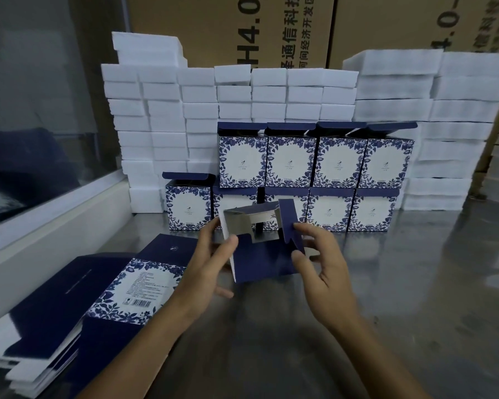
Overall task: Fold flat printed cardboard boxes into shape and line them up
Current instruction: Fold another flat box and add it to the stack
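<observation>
At my far left a stack of flat printed boxes lies on the steel table, the top one showing its blue leaf border and barcode panel. My left hand grips the half-folded box from its left side, thumb curled onto the navy panel and fingers behind the open white inside. The box is held above the table, in front of the finished ones, its end flaps sticking up. My right hand pinches one navy flap between thumb and fingertips. Behind, the folded boxes stand in two stacked rows with lids open, backed by white foam blocks and brown cartons.
</observation>
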